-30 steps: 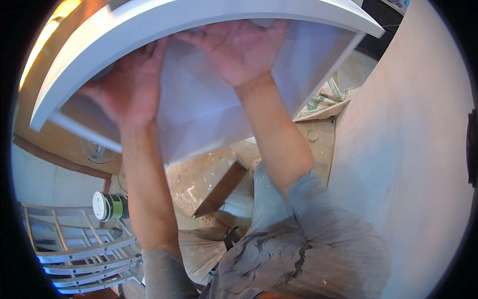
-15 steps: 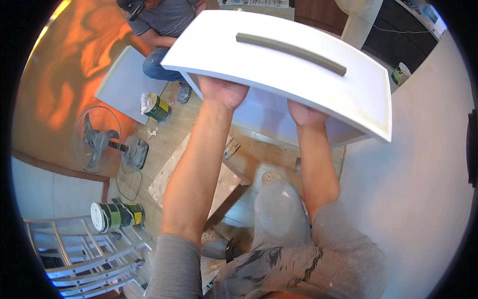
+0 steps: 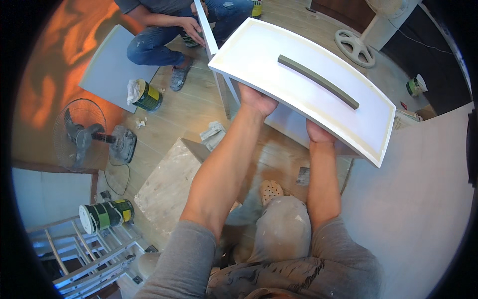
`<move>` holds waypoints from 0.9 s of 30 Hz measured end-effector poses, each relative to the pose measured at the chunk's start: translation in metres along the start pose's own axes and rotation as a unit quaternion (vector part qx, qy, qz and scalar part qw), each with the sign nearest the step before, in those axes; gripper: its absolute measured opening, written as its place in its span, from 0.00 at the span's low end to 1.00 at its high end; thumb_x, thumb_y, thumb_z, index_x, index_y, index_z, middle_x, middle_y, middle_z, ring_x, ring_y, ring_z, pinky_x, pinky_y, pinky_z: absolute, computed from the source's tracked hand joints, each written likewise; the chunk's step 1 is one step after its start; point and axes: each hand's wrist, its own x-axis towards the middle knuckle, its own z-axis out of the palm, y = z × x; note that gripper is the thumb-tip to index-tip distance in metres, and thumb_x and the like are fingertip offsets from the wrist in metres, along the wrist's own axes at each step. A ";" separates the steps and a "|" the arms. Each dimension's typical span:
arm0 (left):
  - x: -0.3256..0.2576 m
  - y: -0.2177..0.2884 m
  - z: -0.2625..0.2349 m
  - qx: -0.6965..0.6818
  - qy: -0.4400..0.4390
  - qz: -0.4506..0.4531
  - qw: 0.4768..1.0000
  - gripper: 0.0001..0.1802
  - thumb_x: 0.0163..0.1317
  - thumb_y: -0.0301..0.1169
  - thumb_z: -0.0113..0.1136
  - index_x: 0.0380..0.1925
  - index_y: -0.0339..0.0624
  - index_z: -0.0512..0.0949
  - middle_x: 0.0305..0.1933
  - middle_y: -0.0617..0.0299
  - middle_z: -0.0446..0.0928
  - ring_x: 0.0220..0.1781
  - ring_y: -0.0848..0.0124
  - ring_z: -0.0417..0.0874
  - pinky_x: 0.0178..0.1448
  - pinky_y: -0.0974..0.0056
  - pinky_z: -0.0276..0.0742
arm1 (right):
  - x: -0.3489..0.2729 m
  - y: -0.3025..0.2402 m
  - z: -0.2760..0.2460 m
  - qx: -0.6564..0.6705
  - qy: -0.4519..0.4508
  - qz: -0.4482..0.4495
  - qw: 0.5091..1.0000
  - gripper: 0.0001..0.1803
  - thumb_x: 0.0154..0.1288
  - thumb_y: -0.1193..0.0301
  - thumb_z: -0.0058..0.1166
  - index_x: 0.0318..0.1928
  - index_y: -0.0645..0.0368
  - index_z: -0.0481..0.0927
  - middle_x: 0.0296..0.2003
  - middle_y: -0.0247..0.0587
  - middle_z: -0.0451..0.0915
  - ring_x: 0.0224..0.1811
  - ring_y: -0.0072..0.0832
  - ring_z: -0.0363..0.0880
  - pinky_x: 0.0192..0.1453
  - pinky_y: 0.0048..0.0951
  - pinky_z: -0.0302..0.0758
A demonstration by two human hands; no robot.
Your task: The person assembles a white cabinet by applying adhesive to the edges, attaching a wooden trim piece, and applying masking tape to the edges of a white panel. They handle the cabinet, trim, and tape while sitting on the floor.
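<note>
Drawer shift: the white rectangular drawer (image 3: 298, 92) sits farther right in view than half a second ago.
Drawer place: aloft over the tan plank floor (image 3: 189, 109).
Hands: left hand (image 3: 258, 101) and right hand (image 3: 320, 133) prop its near edge from beneath; their fingers are hidden, so I cannot tell how tightly they close.
Drawer handling: likely stiff, bulky, scuff-prone; best supported under both ends.
Drawer face: white, cream-bordered, with a long grey-green bar handle (image 3: 318, 82).

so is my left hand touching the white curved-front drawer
Touching: the head view shows the left hand right under the white curved-front drawer, supporting it, no gap visible.
</note>
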 end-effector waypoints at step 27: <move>-0.452 0.137 -0.017 0.391 0.397 0.002 0.830 0.29 0.79 0.48 0.53 0.66 0.35 0.73 0.54 0.46 0.85 0.44 0.62 0.89 0.45 0.62 0.88 | 0.123 0.058 0.007 0.013 0.205 -0.186 0.961 0.22 0.80 0.54 0.42 0.62 0.51 0.77 0.61 0.40 0.80 0.66 0.40 0.76 0.74 0.48 0.72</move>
